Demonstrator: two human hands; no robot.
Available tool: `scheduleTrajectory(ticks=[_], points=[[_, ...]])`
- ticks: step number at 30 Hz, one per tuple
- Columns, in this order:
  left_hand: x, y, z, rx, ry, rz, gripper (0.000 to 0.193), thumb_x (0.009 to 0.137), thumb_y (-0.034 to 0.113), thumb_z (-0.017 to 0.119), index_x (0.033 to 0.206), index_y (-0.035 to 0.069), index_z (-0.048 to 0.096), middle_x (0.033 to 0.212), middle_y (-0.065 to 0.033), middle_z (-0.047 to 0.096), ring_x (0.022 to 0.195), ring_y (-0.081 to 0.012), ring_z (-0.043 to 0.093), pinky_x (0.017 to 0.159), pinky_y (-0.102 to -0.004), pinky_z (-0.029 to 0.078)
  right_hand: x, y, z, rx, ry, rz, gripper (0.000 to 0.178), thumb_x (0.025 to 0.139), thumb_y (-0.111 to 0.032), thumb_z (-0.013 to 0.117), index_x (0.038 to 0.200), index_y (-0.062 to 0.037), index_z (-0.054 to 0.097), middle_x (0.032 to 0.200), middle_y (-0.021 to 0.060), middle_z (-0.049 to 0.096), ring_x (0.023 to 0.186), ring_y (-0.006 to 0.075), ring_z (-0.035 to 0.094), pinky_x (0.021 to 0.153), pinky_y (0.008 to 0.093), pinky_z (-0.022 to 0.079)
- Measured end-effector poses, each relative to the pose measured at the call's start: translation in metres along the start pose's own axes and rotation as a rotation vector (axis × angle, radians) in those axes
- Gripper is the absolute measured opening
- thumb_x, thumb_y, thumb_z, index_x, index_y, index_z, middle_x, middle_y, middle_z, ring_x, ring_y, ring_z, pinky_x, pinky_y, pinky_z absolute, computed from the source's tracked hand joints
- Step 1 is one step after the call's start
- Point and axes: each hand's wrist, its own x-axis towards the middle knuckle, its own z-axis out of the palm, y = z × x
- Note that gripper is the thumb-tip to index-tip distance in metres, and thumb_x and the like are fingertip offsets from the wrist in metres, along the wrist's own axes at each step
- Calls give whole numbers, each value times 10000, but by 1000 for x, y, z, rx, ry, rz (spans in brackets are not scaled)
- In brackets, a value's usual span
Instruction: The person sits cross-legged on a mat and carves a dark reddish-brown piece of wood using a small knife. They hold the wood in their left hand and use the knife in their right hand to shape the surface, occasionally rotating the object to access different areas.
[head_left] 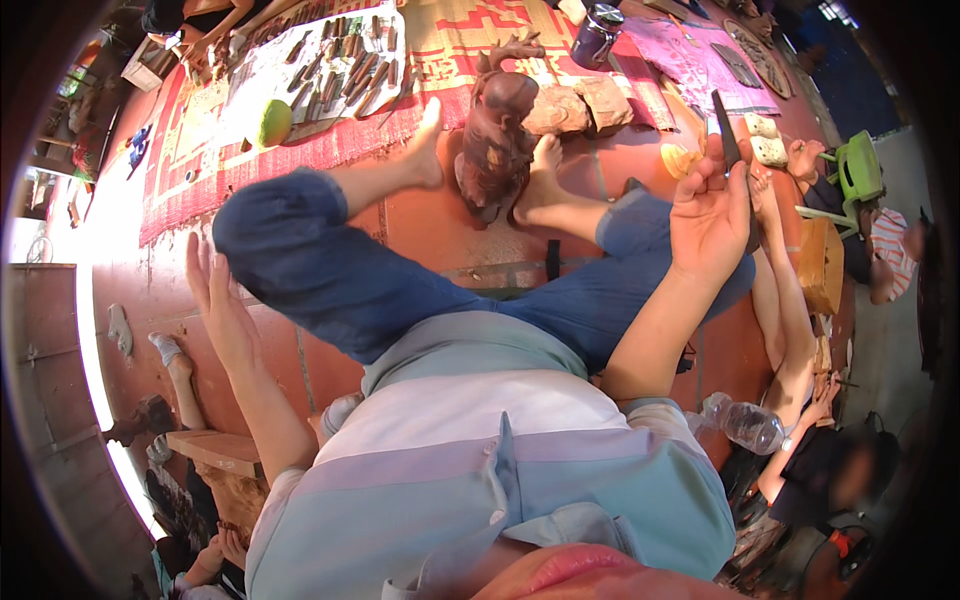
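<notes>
My left hand [222, 305] is raised beside my left knee, fingers stretched out, with nothing in it. My right hand [708, 215] is lifted above my right knee, palm turned up and fingers curled. A long dark tool with a narrow flat blade [726, 132] runs along its thumb side, gripped there; its exact kind is unclear, and its lower part is partly hidden by the hand. Between my bare feet a dark reddish-brown wood carving [497, 140] stands on the tiled floor, with a branching piece at its top. Neither hand touches the carving.
Ahead lies a red patterned mat [190, 190] with a white cloth holding several carving tools [345, 70] and a green fruit [270, 123]. Wooden blocks [575, 108] and a dark mug [597, 38] are beyond the carving. Rightward are a co-worker's arm [795, 310], a plastic bottle [750, 427] and a green stool [858, 165].
</notes>
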Motion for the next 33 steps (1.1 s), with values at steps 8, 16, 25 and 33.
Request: scheduleTrajectory(ticks=[8,16,25,33], points=[[27,-43,91,349,-440,14,162,913,64,577,1022,-20,664,1203,-97,613,1091,-137,558,936,-257,425,20,42,-23,-41,117,177,285,962,-135,508,1230,-46,544,1075,161,656,874,185,670,735,292,577],[32,-39,218,220,-675,82,900,808,238,752,1482,60,182,1376,-208,442,1241,-277,474,1068,-407,341,39,57,-56,-109,330,173,281,934,-107,541,1203,-28,554,1028,169,668,827,170,677,717,274,575],[38,-49,267,364,-682,72,1118,726,-9,741,1517,127,-37,1195,-138,530,1088,-215,560,934,-333,469,30,107,-113,-214,562,263,206,935,-72,555,1124,10,574,1016,93,625,914,152,651,817,265,559],[57,-51,265,539,-807,156,1117,687,-57,715,1507,90,-29,1173,-96,524,1030,-181,557,919,-316,474,36,142,-156,-224,453,353,193,888,-17,600,1076,29,599,1022,115,641,947,176,648,871,284,544]])
